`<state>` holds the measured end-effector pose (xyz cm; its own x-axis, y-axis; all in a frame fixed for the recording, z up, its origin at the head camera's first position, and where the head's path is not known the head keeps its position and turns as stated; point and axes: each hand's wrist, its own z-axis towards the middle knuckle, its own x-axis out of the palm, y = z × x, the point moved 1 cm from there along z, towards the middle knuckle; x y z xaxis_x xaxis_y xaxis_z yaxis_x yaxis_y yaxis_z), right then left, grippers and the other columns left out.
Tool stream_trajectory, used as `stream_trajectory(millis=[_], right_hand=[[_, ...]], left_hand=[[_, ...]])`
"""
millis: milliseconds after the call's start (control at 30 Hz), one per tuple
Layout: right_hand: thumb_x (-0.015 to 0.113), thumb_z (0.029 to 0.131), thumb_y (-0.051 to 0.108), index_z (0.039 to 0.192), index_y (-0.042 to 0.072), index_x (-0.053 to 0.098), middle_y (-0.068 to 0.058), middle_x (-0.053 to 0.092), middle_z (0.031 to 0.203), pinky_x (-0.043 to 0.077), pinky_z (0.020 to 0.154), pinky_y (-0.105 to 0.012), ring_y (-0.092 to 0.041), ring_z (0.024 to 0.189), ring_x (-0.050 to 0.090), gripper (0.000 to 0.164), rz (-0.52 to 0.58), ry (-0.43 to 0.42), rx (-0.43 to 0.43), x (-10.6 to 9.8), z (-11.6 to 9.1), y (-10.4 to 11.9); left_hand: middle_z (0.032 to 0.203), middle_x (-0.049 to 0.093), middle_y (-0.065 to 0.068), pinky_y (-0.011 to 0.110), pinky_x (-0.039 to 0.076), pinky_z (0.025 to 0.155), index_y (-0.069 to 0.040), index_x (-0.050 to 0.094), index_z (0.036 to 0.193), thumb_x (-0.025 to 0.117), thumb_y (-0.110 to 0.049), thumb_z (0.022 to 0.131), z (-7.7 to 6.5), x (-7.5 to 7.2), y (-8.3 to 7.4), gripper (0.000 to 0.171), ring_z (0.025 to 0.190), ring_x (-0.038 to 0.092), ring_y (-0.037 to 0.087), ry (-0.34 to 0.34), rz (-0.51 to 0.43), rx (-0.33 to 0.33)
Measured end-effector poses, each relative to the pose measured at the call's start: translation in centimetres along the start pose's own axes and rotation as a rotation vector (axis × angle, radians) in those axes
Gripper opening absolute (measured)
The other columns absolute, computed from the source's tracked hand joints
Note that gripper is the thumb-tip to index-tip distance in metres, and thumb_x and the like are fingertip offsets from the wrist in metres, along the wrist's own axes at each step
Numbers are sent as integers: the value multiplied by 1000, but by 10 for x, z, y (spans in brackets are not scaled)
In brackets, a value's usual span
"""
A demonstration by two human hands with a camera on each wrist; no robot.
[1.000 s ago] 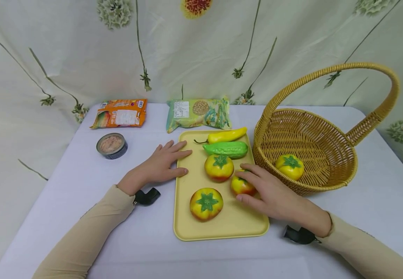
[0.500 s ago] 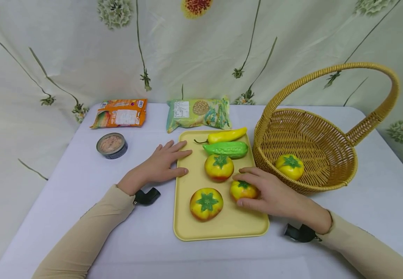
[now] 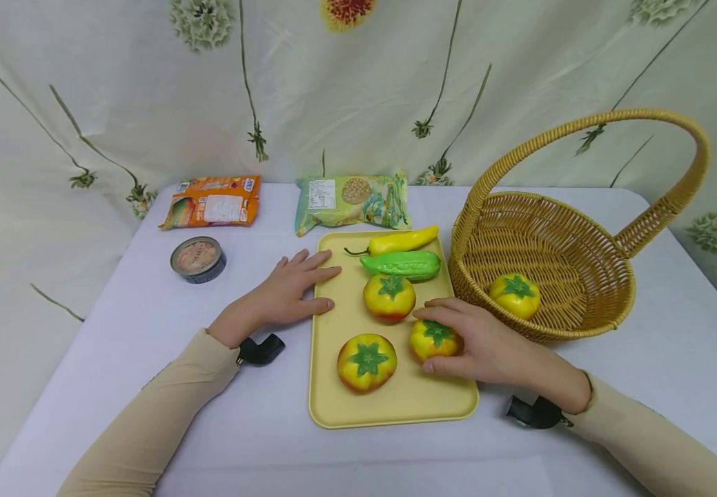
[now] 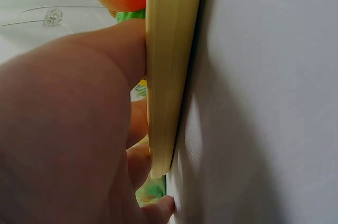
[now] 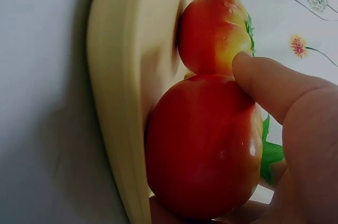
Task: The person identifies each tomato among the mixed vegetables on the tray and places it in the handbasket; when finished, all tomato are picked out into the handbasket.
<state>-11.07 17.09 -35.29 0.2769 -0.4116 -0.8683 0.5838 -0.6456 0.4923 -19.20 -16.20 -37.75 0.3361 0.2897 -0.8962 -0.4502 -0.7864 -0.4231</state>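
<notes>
My right hand (image 3: 488,345) holds a yellow-red toy tomato (image 3: 430,339) at the right side of the yellow tray (image 3: 346,411), fingers on its far side and thumb on its near side. That tomato looks large and red in the right wrist view (image 5: 203,147), where the thumb lies along it and fingertips show below. Two more tomatoes (image 3: 367,364) (image 3: 389,299) sit on the tray. My left hand (image 3: 286,290) rests with spread fingers over the tray's left rim. At the tray's back lie a green bumpy vegetable (image 3: 403,266) and a yellow pepper (image 3: 404,240).
A wicker basket (image 3: 619,304) with a tall handle stands right of the tray, a tomato (image 3: 515,297) inside. Behind the tray lies a green snack packet (image 3: 352,201). An orange packet (image 3: 215,202) and a round tin (image 3: 199,259) are at the back left.
My right fingers have drawn in around the tomato, and its green top has turned more into view. My left hand has stayed in place on the tray.
</notes>
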Motion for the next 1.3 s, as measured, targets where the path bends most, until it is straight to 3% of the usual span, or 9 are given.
stream_trajectory(millis=[600, 967, 1167, 1300], right_hand=[[82, 85, 41, 137, 14, 63, -10, 63, 136, 53, 103, -51, -28, 124, 62, 62, -3, -2, -19, -2, 0, -1], [82, 85, 39, 137, 12, 64, -13, 62, 139, 53, 101, -56, -33, 126, 61, 61, 5, -50, -32, -30, -12, 8], [89, 78, 28, 133, 14, 66, -7, 68, 133, 58, 93, -48, -24, 118, 66, 61, -46, -167, -122, -52, -24, 4], [92, 73, 25, 132, 17, 67, 0, 69, 129, 59, 91, -30, -16, 111, 66, 65, -88, -234, -152, -67, -32, 1]], left_hand=[[170, 24, 15, 77, 7, 119, -16, 47, 154, 64, -40, 98, 0, 0, 1, 64, 156, 11, 52, 2, -5, -4], [170, 24, 15, 76, 7, 120, -14, 47, 154, 65, -39, 98, -2, -2, -1, 64, 156, 10, 52, 3, -12, -4], [170, 23, 14, 76, 6, 120, -16, 46, 155, 65, -40, 98, 0, 0, -1, 64, 156, 11, 52, 4, -11, -3], [170, 23, 14, 76, 7, 120, -16, 46, 155, 64, -40, 98, 0, 0, 0, 64, 156, 11, 52, 1, -2, -6]])
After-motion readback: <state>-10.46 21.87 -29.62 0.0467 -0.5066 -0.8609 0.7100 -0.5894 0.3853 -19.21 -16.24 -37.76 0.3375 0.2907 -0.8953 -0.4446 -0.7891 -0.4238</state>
